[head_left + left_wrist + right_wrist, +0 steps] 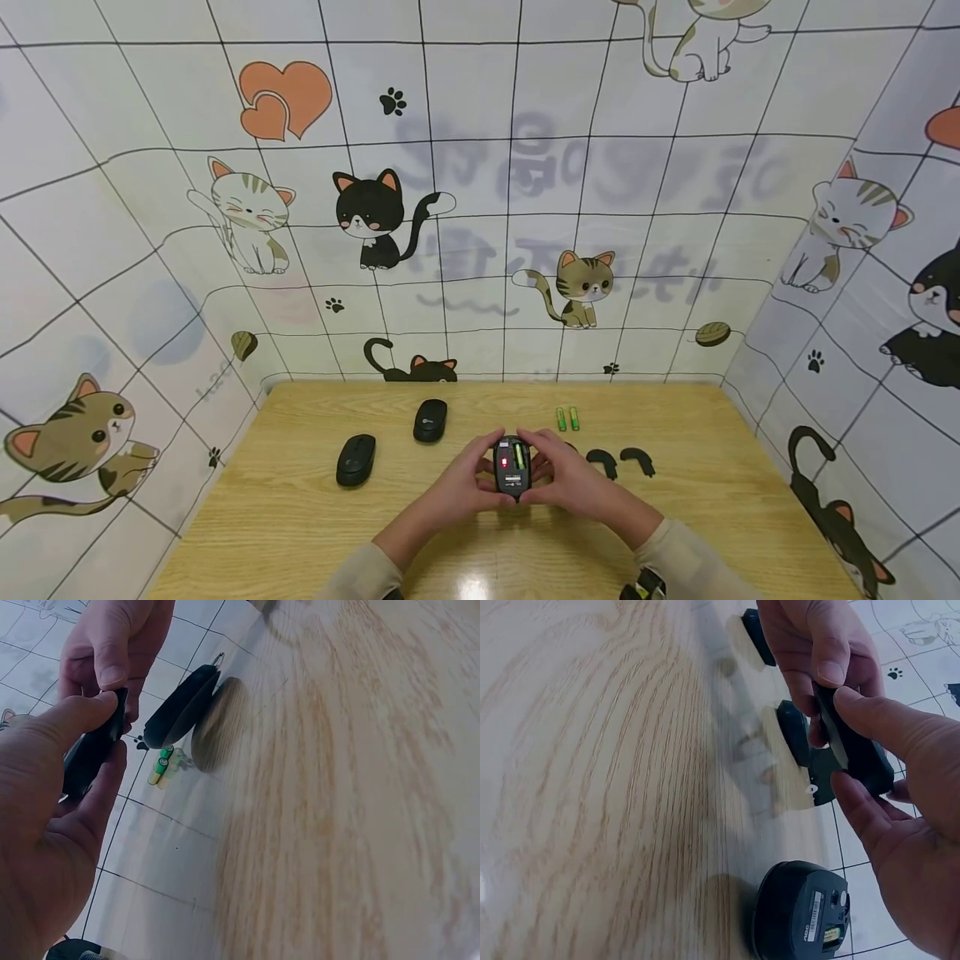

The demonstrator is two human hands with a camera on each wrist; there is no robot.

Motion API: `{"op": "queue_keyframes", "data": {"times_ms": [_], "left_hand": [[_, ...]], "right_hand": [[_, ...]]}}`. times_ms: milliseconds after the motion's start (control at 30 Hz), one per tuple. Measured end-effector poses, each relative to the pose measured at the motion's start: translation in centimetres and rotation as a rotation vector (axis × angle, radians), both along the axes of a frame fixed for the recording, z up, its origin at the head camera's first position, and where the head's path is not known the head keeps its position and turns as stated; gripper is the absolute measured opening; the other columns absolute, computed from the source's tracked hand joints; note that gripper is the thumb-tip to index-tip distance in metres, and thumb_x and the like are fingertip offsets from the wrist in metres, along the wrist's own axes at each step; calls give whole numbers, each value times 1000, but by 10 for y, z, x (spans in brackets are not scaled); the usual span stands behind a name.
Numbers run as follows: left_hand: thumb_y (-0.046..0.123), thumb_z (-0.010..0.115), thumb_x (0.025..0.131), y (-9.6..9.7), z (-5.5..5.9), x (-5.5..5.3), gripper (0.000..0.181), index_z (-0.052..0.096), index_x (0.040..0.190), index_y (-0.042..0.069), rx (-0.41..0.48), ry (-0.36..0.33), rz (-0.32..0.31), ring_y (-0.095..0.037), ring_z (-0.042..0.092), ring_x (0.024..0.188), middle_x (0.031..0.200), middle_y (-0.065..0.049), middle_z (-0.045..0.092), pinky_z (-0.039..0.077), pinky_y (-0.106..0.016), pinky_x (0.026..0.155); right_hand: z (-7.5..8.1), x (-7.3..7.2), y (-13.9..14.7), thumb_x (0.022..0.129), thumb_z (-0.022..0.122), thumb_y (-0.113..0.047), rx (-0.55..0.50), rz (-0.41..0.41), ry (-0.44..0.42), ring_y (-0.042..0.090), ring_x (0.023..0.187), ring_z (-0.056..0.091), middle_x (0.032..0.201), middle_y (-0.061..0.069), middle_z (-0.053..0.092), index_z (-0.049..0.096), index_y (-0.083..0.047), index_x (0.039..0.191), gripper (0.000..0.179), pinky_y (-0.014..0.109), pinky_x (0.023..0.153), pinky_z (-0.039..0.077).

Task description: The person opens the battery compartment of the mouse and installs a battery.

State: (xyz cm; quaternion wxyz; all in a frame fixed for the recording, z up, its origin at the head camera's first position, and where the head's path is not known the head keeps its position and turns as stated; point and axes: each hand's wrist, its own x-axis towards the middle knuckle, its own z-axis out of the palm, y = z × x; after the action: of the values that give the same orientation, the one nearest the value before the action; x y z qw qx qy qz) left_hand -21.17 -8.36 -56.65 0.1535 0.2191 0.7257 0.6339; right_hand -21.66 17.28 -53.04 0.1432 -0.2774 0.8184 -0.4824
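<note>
Both hands hold a black computer mouse (513, 467) above the table, its underside facing up. A green battery (518, 457) lies in its open compartment, and a red light glows beside it. My left hand (474, 477) grips the mouse's left edge between thumb and fingers. On the opposite edge, my right hand (561, 473) grips it the same way. In the right wrist view, another black mouse (799, 911) shows a white label and a battery in its underside.
Two black mice, one (356, 460) nearer and one (431, 421) farther, lie to the left. Two green batteries (567, 419) lie behind the right hand. Curved black covers (637, 460) lie to its right, one partly hidden. Cat-printed sheets surround the wooden table (285, 542).
</note>
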Motion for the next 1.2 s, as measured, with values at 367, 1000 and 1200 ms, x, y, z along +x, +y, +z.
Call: {"op": "queue_keyframes", "data": {"times_ms": [367,1000,1200], "left_hand": [[1,91,91,-2,-7,-6,104,30,174,10,-25,-21,-13,-21,73,113,166,-8,42,64,-32,94],[5,93,90,-4,-16,-13,105,29,174,7,-112,5,-24,-17,75,110,140,-6,65,62,-29,95],[11,94,90,-5,-16,-14,103,32,173,7,-177,35,-13,-12,73,111,136,-1,66,60,-27,97]], "right_hand": [[-4,-3,-3,88,98,-22,130,-14,93,17,109,64,143,9,53,38,-1,169,103,37,96,61],[-13,-11,-7,86,98,-42,347,-39,264,22,121,62,140,2,61,50,1,162,99,48,101,58],[-16,-13,-6,82,99,-47,393,-47,333,27,129,58,141,5,65,56,-2,157,98,56,111,52]]}}
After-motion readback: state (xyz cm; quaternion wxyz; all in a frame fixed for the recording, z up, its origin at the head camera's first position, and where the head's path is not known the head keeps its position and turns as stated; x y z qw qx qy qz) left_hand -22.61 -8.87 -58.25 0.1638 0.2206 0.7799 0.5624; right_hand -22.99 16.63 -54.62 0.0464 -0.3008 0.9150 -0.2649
